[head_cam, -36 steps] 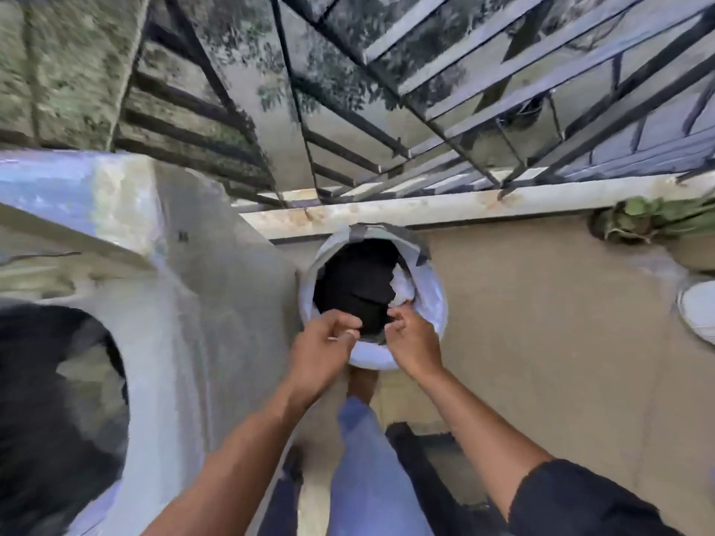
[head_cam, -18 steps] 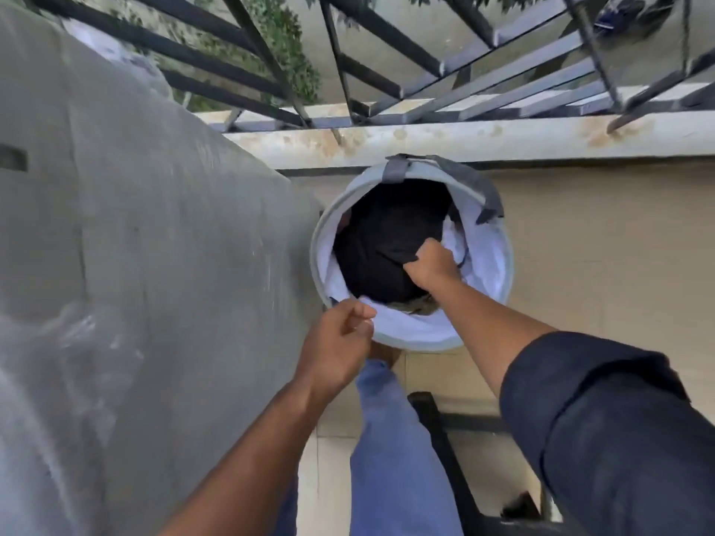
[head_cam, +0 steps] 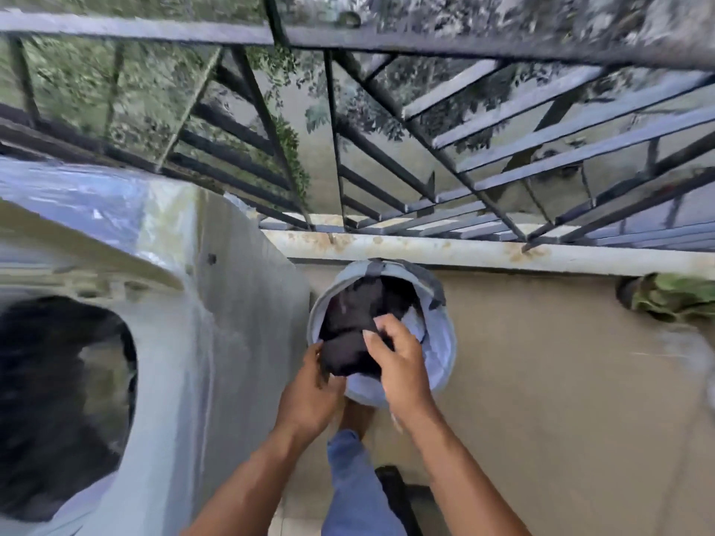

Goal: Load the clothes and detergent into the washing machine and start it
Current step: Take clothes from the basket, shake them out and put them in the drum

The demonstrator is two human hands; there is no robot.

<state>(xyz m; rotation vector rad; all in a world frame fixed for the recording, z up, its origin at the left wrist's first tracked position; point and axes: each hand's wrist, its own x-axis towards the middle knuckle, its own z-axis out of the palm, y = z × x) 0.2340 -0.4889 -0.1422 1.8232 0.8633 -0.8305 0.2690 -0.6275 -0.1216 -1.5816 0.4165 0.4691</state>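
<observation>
One washing machine (head_cam: pixel 216 342) stands to the left of the laundry basket (head_cam: pixel 445 365), its single round door opening (head_cam: pixel 65 404) dark. One laundry basket is in view, round and pale blue. One bundle of dark clothes (head_cam: pixel 348 334) sits at the basket's mouth; how many garments make it up cannot be told. Two hands meet over the basket: one left hand (head_cam: pixel 309 396) and one right hand (head_cam: pixel 398 365). One metal railing (head_cam: pixel 387 141) runs behind the basket. One green object (head_cam: pixel 673 295) lies to the right of the basket, blurred.

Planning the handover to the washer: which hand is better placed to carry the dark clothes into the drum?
Left. The left hand already grips the dark clothes and lies nearer the washing machine, whose drum opening is leftward.
</observation>
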